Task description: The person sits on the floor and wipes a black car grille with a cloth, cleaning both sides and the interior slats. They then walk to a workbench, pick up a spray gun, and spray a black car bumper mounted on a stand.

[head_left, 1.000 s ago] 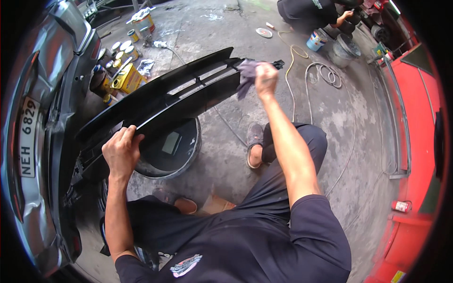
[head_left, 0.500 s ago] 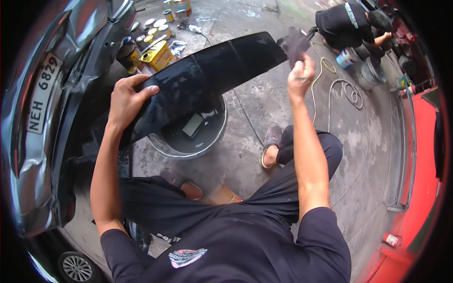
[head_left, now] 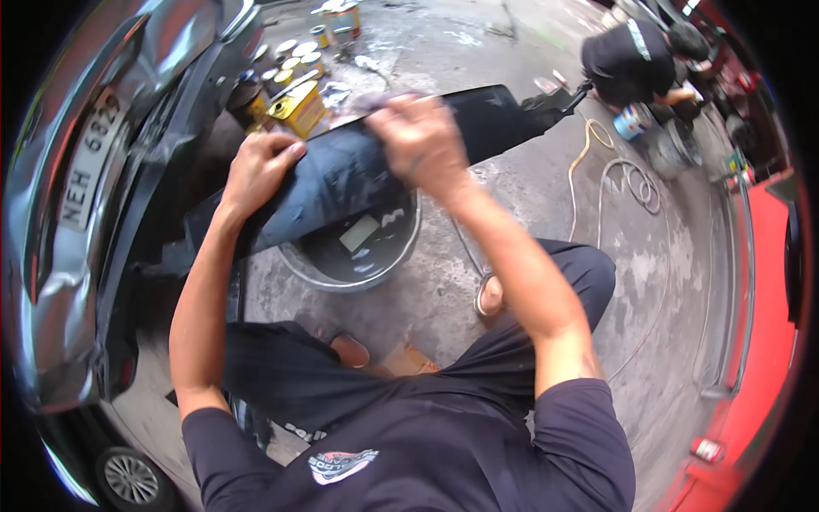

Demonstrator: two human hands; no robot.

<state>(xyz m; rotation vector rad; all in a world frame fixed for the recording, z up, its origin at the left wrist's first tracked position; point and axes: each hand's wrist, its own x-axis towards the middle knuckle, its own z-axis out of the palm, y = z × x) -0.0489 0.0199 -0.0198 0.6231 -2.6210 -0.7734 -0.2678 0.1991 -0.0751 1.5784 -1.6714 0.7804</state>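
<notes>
A long, glossy black car panel (head_left: 328, 183), wet-looking in its middle, lies slanted across a round tub. My left hand (head_left: 260, 166) is closed on its upper edge near the left end, thumb lying over the top face. Over the panel's middle, my right hand (head_left: 422, 141) is smeared by motion, fingers curled round a dark cloth (head_left: 391, 101). Only a blurred bit of the cloth shows beyond the fingers. Below the panel, the tub (head_left: 394, 271) holds dark water and a pale rectangular block (head_left: 359, 232).
Paint tins (head_left: 299, 60) and a yellow can (head_left: 297, 109) stand beyond the panel. A silver car (head_left: 81, 290) is close on the left. At the far right a co-worker (head_left: 631, 64) crouches near a blue bucket (head_left: 632, 122). A hose (head_left: 636, 183) coils on the floor.
My right hand has swept left with the cloth, from the panel's far right end to its middle. My left hand still grips the upper edge, and pale sheen now shows on the panel.
</notes>
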